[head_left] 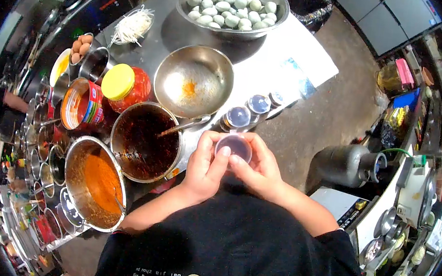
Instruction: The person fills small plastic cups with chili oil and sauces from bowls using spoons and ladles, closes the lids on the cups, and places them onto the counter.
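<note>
Both of my hands hold one small round lidded cup point(234, 148) in front of my chest. My left hand point(205, 164) is wrapped round its left side, the thumb on the lid. My right hand point(258, 165) grips the other side, its thumb also on the lid's near edge. Just beyond my fingers, similar small cups with lids point(238, 117) stand in a row along the table edge. Left of my left hand is a pot of dark red sauce point(143, 141) with a ladle handle point(184, 126) leaning out over its rim.
An empty metal bowl point(214, 71) and a large bowl of pale eggs point(233, 7) stand farther back on the metal table point(313, 59). A yellow-lidded jar point(118, 82) and a pot of orange powder point(101, 179) are at left. A gas cylinder point(339, 164) lies at right.
</note>
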`<state>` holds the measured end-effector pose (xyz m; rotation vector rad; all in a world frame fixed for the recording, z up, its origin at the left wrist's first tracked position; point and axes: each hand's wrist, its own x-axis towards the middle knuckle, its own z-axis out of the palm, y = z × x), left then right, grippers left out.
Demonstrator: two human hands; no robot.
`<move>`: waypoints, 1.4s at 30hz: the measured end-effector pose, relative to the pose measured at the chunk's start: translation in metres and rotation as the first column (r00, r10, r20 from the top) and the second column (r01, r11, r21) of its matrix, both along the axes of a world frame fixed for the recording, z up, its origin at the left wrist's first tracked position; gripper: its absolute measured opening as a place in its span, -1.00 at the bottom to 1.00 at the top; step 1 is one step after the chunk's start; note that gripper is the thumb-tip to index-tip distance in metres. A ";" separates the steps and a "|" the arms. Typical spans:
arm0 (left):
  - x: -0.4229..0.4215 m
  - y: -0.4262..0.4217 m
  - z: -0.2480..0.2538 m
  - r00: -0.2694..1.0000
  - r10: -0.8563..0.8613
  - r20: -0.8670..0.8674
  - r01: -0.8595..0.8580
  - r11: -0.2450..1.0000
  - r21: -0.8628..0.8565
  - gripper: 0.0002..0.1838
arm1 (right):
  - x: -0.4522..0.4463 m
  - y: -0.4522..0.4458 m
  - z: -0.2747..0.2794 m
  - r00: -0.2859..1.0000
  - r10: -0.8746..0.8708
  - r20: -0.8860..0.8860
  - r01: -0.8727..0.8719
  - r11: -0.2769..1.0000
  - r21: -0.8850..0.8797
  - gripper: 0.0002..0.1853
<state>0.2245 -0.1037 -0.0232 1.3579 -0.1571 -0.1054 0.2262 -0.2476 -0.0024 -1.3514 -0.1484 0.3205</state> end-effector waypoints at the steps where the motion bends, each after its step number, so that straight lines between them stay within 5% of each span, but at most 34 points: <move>1: 0.000 0.002 0.000 1.000 -0.001 0.004 0.001 1.000 0.001 -0.81 | 0.002 -0.001 0.001 1.000 0.013 -0.006 -0.014 0.999 -0.046 -0.59; 3: 0.001 0.008 0.000 0.988 -0.020 -0.152 0.032 0.997 0.076 -0.82 | 0.008 -0.007 -0.003 0.993 0.077 0.089 -0.049 0.957 -0.287 -0.56; 5: 0.005 0.009 -0.002 0.994 0.064 -0.091 -0.040 0.969 0.245 -0.79 | 0.014 -0.012 -0.002 0.980 0.173 0.101 -0.111 0.890 -0.443 -0.46; 9: 0.012 -0.001 -0.012 0.991 0.112 -0.075 -0.088 0.960 0.267 -0.80 | 0.033 -0.027 -0.009 0.948 0.312 0.070 -0.253 0.867 -0.430 -0.34; 11: 0.016 -0.012 -0.011 0.989 0.149 -0.023 -0.135 0.946 0.294 -0.82 | 0.051 -0.039 -0.013 0.825 0.418 0.381 -0.166 0.824 -0.542 -0.25; 13: 0.022 -0.026 -0.009 0.980 0.199 0.002 -0.188 0.925 0.330 -0.83 | 0.068 -0.052 -0.002 0.809 0.482 0.337 -0.249 0.800 -0.546 -0.19; 16: 0.035 -0.048 -0.013 0.962 0.274 0.016 -0.263 0.906 0.332 -0.83 | 0.095 -0.068 0.003 0.677 0.444 0.587 -0.076 0.836 -0.544 -0.16; 19: 0.049 -0.070 -0.021 0.933 0.355 0.064 -0.352 0.855 0.382 -0.82 | 0.120 -0.084 -0.003 0.560 0.530 0.636 -0.147 0.820 -0.553 -0.19; 21: 0.054 -0.079 -0.013 0.929 0.370 -0.025 -0.336 0.869 0.364 -0.79 | 0.136 -0.092 -0.005 0.542 0.544 0.641 -0.198 0.824 -0.532 -0.23; 23: 0.058 -0.084 0.002 0.859 0.410 -0.307 -0.320 0.897 0.304 -0.73 | 0.148 -0.096 -0.010 0.577 0.535 0.617 -0.235 0.832 -0.502 -0.26; 27: 0.046 -0.074 0.003 0.780 0.563 -0.273 -0.374 0.769 0.518 -0.71 | 0.168 -0.086 -0.025 0.523 0.600 0.605 -0.244 0.786 -0.568 -0.26; 35: 0.013 -0.070 -0.012 0.655 0.682 -0.324 -0.556 0.726 0.404 -0.87 | 0.164 -0.057 -0.049 0.380 0.723 0.577 -0.299 0.686 -0.663 -0.26; 42: 0.013 -0.067 -0.016 0.672 0.678 -0.297 -0.511 0.715 0.477 -0.85 | 0.169 -0.055 -0.039 0.382 0.752 0.537 -0.266 0.646 -0.715 -0.23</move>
